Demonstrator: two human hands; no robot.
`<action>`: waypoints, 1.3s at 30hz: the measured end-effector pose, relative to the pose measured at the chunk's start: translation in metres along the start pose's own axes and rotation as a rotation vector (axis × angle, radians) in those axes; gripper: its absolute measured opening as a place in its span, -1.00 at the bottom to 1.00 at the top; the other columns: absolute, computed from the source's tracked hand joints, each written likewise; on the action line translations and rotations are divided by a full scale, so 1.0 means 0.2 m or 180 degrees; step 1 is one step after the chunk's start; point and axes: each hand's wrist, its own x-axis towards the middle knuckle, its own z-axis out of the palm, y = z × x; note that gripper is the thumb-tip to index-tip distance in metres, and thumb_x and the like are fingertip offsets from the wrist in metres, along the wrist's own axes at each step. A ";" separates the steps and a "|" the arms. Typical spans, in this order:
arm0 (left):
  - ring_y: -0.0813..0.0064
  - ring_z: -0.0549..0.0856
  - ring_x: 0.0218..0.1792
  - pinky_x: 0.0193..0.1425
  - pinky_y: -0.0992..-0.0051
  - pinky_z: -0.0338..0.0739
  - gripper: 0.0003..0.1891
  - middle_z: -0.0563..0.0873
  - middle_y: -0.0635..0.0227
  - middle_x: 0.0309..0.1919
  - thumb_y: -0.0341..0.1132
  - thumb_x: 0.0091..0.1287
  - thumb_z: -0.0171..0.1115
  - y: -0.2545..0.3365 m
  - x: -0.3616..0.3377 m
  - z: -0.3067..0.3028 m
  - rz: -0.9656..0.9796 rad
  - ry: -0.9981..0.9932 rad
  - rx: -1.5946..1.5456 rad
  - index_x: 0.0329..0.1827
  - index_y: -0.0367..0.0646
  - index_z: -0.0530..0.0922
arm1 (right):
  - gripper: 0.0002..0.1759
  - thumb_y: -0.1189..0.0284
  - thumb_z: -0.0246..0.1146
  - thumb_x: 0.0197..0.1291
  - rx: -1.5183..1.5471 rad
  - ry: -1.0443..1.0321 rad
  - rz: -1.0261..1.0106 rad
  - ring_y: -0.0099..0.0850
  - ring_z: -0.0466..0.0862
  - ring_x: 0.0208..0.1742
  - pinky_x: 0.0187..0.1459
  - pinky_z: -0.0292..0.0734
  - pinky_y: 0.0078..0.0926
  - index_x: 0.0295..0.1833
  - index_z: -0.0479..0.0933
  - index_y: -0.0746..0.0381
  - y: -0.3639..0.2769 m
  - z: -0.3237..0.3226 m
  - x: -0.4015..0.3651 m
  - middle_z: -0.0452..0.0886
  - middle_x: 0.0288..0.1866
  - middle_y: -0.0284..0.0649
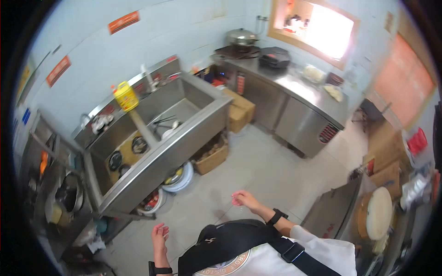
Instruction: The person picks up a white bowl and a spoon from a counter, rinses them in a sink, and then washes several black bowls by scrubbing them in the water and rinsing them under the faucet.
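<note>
My left hand (159,232) hangs low over the tiled floor, fingers loosely apart, holding nothing. My right hand (244,199) is raised a little further out over the floor, fingers loosely curled, with nothing visible in it. Each wrist carries a black band. A black strap crosses my white top at the bottom of the view. The nearest fixture to the left hand is the steel double sink (156,133), which holds pans and utensils.
A yellow jug (125,95) stands on the sink's back ledge. Bowls (177,179) and a cardboard box (211,156) sit under the sink. A steel counter (294,87) with a lidded pot (241,37) runs along the far wall. A round chopping board (378,212) lies at right.
</note>
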 end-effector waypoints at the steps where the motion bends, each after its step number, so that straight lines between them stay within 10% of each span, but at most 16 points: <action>1: 0.59 0.52 -0.27 -0.17 0.51 0.37 -0.78 0.60 0.41 -0.30 -0.32 0.27 -0.11 0.00 0.01 -0.08 -0.0037 0.0110 -0.0026 -0.08 -0.03 0.46 | -0.75 0.41 -0.06 0.21 -0.0085 -0.0201 -0.0098 -0.58 0.53 -0.31 -0.27 0.43 -0.66 -0.07 0.43 0.26 -0.04 0.11 0.09 0.57 -0.31 -0.26; 11: 0.56 0.52 -0.12 -0.07 0.51 0.35 -0.71 0.59 0.39 -0.19 -0.28 0.27 -0.02 0.29 0.36 -0.08 0.0113 0.0091 -0.0986 0.05 -0.02 0.41 | -0.84 0.55 -0.01 0.15 -0.0958 -0.1219 -0.0715 -0.57 0.53 -0.31 -0.26 0.43 -0.64 -0.20 0.47 0.27 -0.29 0.75 0.82 0.55 -0.36 -0.30; 22: 0.62 0.45 -0.11 -0.03 0.52 0.30 -0.66 0.54 0.47 -0.09 -0.32 0.25 -0.04 0.42 0.77 -0.27 -0.0194 0.0766 -0.0699 0.10 0.06 0.44 | -0.87 0.57 0.12 -0.09 -0.2156 -0.1307 -0.5741 -0.34 0.41 -0.42 -0.37 0.34 -0.46 -0.33 0.49 0.27 -1.86 1.46 0.98 0.42 -0.49 -0.20; 24: 0.62 0.45 -0.11 -0.03 0.52 0.30 -0.67 0.54 0.48 -0.09 -0.32 0.25 -0.05 0.43 0.81 -0.30 -0.0254 0.0803 -0.0756 0.09 0.06 0.44 | -0.94 0.52 0.16 -0.20 -0.0737 -0.1668 -0.6411 -0.37 0.36 -0.50 -0.43 0.33 -0.46 -0.50 0.46 0.24 -1.91 1.61 1.02 0.36 -0.55 -0.24; 32: 0.65 0.46 -0.13 -0.05 0.56 0.29 -0.71 0.56 0.52 -0.12 -0.30 0.25 0.00 0.41 1.20 -0.78 -0.0208 0.0661 -0.0566 0.03 0.02 0.48 | -0.84 0.46 0.00 0.07 -0.1334 -0.2624 -0.7056 -0.31 0.34 -0.40 -0.29 0.31 -0.29 -0.23 0.38 -0.01 -1.97 1.98 1.11 0.29 -0.41 -0.31; 39: 0.53 0.45 -0.02 0.13 0.50 0.26 -0.74 0.54 0.38 -0.07 -0.41 0.23 -0.01 0.38 1.52 -1.18 0.0227 0.0727 -0.0070 -0.03 -0.08 0.51 | -0.82 0.51 0.05 -0.02 -0.2379 -0.1763 -0.5575 -0.28 0.41 -0.39 -0.30 0.34 -0.25 -0.25 0.44 0.10 -1.79 2.35 1.17 0.41 -0.42 -0.27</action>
